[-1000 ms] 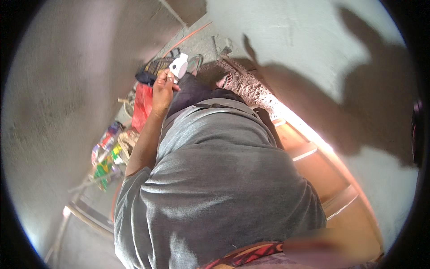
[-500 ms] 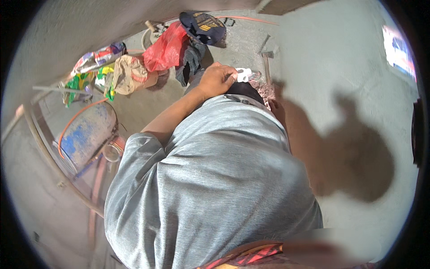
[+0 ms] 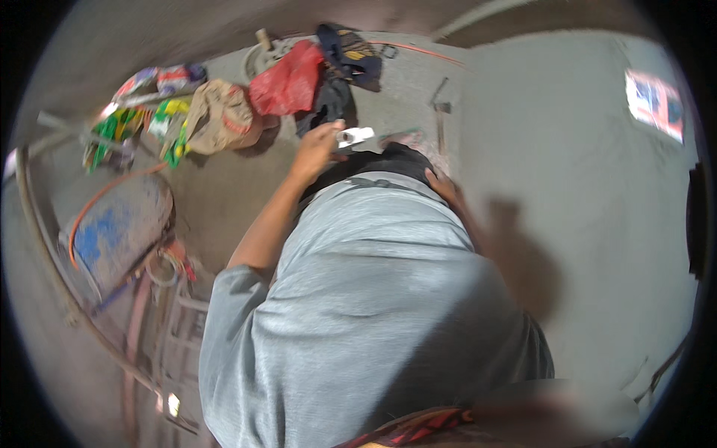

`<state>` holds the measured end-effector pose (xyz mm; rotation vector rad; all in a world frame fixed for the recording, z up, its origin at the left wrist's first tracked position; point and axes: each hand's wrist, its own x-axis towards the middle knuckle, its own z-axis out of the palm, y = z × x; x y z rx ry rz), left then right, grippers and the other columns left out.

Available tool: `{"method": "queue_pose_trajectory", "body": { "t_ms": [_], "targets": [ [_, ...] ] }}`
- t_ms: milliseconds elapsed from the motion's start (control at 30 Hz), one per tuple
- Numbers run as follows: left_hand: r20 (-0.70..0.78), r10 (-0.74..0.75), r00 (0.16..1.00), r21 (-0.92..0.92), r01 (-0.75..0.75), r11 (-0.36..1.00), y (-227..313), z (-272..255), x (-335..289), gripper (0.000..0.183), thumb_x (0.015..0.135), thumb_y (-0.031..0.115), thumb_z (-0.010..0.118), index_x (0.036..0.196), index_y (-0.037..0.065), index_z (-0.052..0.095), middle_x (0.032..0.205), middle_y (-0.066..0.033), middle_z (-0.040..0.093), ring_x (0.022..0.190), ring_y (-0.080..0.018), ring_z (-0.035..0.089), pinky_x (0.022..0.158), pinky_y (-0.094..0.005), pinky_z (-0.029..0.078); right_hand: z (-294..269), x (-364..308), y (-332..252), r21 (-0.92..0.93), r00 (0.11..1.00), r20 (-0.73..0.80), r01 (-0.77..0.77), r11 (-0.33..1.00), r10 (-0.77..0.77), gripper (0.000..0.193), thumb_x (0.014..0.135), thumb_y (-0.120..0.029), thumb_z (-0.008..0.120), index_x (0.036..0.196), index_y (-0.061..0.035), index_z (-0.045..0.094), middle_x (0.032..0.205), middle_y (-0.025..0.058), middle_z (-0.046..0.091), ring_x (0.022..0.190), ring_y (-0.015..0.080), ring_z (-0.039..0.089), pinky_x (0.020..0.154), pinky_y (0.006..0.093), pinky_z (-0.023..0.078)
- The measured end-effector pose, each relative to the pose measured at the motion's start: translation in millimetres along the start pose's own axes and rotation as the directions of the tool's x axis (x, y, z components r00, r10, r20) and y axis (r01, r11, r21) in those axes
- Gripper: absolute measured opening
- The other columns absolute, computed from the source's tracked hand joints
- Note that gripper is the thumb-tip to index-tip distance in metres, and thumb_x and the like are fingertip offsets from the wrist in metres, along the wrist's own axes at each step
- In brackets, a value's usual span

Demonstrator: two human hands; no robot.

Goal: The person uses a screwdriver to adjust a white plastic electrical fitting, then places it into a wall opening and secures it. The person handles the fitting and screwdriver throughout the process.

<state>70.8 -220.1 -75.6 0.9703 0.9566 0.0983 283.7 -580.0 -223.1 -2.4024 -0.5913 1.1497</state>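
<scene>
My left hand (image 3: 317, 154) is closed around a small white plastic piece (image 3: 355, 136) with a round hole, which looks like a pipe fitting. It holds the piece out over my dark trousers (image 3: 403, 158), left of the middle. Lower and to the right, my right hand (image 3: 444, 187) rests at the side of the trousers with fingers laid along the cloth, partly hidden by my body. A clear plastic bag (image 3: 405, 138) lies on the floor just beyond my legs.
Ahead lie a red plastic bag (image 3: 287, 81), a dark cap (image 3: 349, 54), a brown sack (image 3: 224, 117) and a hammer-like tool (image 3: 441, 123). To the left are a blue-stained drum (image 3: 123, 231), an orange hose (image 3: 93, 200) and a long pole (image 3: 56, 276). A grey wall (image 3: 553, 127) rises on the right.
My left hand has drawn back to the left and lower with the white piece, which has turned. My right hand now shows more, against the trousers. The view has shifted slightly.
</scene>
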Motion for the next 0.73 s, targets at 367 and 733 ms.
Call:
{"method": "queue_pose_trajectory", "body": {
  "t_ms": [367, 733],
  "targets": [
    [-0.053, 0.083, 0.995, 0.030, -0.081, 0.996, -23.7, -46.4, 25.5, 0.034, 0.106, 0.035, 0.061, 0.123, 0.008, 0.071, 0.117, -0.0042, 0.075, 0.101, -0.0172, 0.071, 0.077, -0.0311, 0.057, -68.6, 10.9, -16.9, -0.369, 0.967, -0.209, 0.058, 0.928, -0.143, 0.051, 0.096, -0.042, 0.070, 0.132, -0.0060, 0.071, 0.116, 0.0315, 0.073, 0.107, 0.0467, 0.071, 0.097, 0.0522, 0.055],
    [0.388, -0.149, 0.910, 0.339, 0.010, 0.941, 24.0, 55.1, 78.4, 0.025, 0.107, 0.020, 0.061, 0.103, 0.000, 0.076, 0.114, -0.0135, 0.080, 0.097, -0.0176, 0.074, 0.088, -0.0324, 0.057, -321.0, -155.9, -144.3, 0.270, 0.521, -0.852, 0.523, 0.808, -0.053, 0.031, 0.103, -0.033, 0.068, 0.119, -0.0086, 0.078, 0.104, 0.0103, 0.079, 0.092, 0.0182, 0.072, 0.090, 0.0279, 0.053]
  ]
}}
